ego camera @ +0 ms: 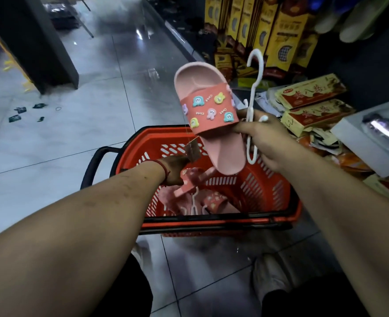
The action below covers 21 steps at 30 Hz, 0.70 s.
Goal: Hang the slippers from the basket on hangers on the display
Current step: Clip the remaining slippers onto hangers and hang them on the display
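A pink rubber slipper [208, 115] with cartoon charms and a white plastic hanger [254, 104] are gripped together in the right hand [263, 139]. Below, the left hand [174, 170] grasps another pink slipper [190, 181] inside the red plastic basket [264, 186].

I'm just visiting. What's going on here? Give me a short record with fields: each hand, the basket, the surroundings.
right hand: holds a pink slipper and a white hanger together, above the basket
left hand: reaches into the basket, on another pink slipper; grip unclear
basket: red, on the tiled floor, with more slippers and white hangers inside
price tag: dangles from the held slipper
surroundings: stacked boxes on the right
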{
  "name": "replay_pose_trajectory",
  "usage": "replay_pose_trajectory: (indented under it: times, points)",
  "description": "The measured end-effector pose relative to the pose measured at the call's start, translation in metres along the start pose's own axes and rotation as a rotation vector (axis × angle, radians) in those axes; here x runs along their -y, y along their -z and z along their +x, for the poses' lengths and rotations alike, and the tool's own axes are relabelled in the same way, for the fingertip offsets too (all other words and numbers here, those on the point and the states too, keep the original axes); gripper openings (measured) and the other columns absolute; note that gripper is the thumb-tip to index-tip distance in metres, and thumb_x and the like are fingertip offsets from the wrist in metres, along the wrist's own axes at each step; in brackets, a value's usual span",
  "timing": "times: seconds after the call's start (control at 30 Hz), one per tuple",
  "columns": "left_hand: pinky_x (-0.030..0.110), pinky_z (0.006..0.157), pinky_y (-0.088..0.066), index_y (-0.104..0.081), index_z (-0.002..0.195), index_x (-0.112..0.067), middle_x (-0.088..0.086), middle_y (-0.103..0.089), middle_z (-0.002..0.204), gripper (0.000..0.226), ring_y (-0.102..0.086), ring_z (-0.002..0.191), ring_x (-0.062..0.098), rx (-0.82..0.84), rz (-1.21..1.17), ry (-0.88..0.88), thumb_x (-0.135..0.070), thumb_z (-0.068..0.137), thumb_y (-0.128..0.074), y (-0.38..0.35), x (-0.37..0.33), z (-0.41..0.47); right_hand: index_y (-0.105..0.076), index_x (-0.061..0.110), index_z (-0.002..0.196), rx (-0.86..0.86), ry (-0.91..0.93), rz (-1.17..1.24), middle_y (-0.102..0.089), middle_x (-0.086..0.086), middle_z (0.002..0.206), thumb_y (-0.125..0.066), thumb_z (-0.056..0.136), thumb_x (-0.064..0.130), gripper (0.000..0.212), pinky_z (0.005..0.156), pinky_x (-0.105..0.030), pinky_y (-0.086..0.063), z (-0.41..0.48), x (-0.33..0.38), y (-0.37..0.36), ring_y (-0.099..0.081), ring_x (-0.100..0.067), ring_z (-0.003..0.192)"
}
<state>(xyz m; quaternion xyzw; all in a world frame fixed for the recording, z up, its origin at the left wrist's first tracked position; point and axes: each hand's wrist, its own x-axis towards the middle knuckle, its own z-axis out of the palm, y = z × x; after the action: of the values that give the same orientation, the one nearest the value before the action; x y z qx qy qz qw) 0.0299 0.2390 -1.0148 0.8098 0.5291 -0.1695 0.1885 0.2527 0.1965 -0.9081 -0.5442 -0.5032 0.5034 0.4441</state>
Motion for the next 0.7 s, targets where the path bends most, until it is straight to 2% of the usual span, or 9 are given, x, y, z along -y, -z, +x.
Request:
replay_pose_trajectory:
  times: [0.07,0.13,0.23,0.27,0.33,0.5,0.57,0.67,0.7]
  points:
    - [0.034,0.123,-0.023,-0.013,0.161,-0.017,0.009,-0.020,0.167,0.095,-0.026,0.152,0.027,0.027,0.033,-0.035,-0.032,0.090,-0.074,-0.003,0.000,0.007,-0.074,0.019,0.096,-0.004,-0.006,-0.026,-0.078,-0.005,0.090,-0.068,0.085,0.002,0.021,0.087,-0.039,-0.060,0.001,-0.004,0.000,-0.074,-0.024,0.091]
    - [0.032,0.123,-0.018,-0.018,0.161,-0.020,0.003,-0.020,0.167,0.094,-0.023,0.153,0.024,0.064,0.006,-0.075,-0.034,0.088,-0.076,-0.005,-0.002,0.011,-0.074,0.016,0.101,-0.008,-0.002,-0.068,-0.078,-0.008,0.094,-0.069,0.084,0.001,0.023,0.092,-0.043,-0.058,0.003,-0.007,0.000,-0.074,-0.027,0.094]
    - [0.030,0.117,-0.030,-0.049,0.147,-0.029,-0.002,-0.044,0.156,0.060,-0.041,0.143,0.021,0.135,-0.073,-0.073,-0.036,0.092,-0.071,-0.005,-0.006,0.010,-0.073,0.012,0.108,-0.014,-0.016,-0.093,-0.077,-0.011,0.098,-0.067,0.085,-0.001,0.027,0.092,-0.043,-0.057,0.006,-0.012,-0.001,-0.073,-0.027,0.096]
    - [0.026,0.111,-0.035,-0.059,0.139,-0.028,-0.005,-0.053,0.147,0.045,-0.048,0.135,0.019,0.141,-0.105,-0.063,-0.035,0.095,-0.067,-0.005,-0.009,0.010,-0.073,0.011,0.108,-0.014,-0.023,-0.092,-0.077,-0.011,0.098,-0.067,0.085,-0.001,0.027,0.092,-0.042,-0.057,0.007,-0.014,-0.001,-0.073,-0.027,0.095]
    - [0.020,0.096,-0.036,-0.066,0.130,-0.020,-0.008,-0.060,0.129,0.034,-0.054,0.119,0.016,0.127,-0.145,-0.049,-0.033,0.099,-0.063,-0.005,-0.013,0.010,-0.074,0.013,0.106,-0.006,-0.038,-0.085,-0.077,-0.009,0.096,-0.067,0.085,0.000,0.025,0.092,-0.042,-0.058,0.010,-0.017,-0.001,-0.074,-0.026,0.094]
    - [0.022,0.098,-0.037,-0.070,0.126,-0.020,-0.004,-0.064,0.134,0.035,-0.057,0.124,0.018,0.189,-0.160,-0.028,-0.034,0.094,-0.069,-0.005,-0.014,0.008,-0.074,0.017,0.102,-0.003,-0.052,-0.046,-0.078,-0.005,0.093,-0.069,0.086,0.005,0.020,0.094,-0.044,-0.057,0.016,-0.019,-0.002,-0.074,-0.022,0.093]
    - [0.023,0.101,-0.036,-0.066,0.131,-0.029,-0.007,-0.061,0.138,0.039,-0.054,0.127,0.016,0.215,-0.140,-0.036,-0.035,0.092,-0.070,-0.005,-0.012,0.006,-0.074,0.016,0.102,0.010,-0.052,-0.020,-0.078,-0.007,0.095,-0.069,0.085,0.006,0.020,0.096,-0.048,-0.056,0.018,-0.018,-0.003,-0.074,-0.026,0.095]
    - [0.033,0.112,-0.038,-0.055,0.139,-0.043,-0.015,-0.052,0.141,0.056,-0.049,0.131,0.016,0.241,-0.126,-0.025,-0.043,0.086,-0.075,-0.008,-0.011,0.001,-0.074,0.015,0.102,0.017,-0.054,0.023,-0.078,-0.009,0.095,-0.068,0.086,0.006,0.020,0.096,-0.049,-0.055,0.020,-0.018,-0.006,-0.074,-0.027,0.094]
    - [0.034,0.113,-0.039,-0.052,0.142,-0.044,-0.012,-0.051,0.146,0.062,-0.049,0.133,0.018,0.251,-0.123,-0.015,-0.045,0.085,-0.076,-0.011,-0.011,0.001,-0.073,0.015,0.102,0.017,-0.055,0.040,-0.078,-0.009,0.095,-0.068,0.086,0.005,0.020,0.095,-0.049,-0.056,0.019,-0.017,-0.007,-0.074,-0.028,0.094]
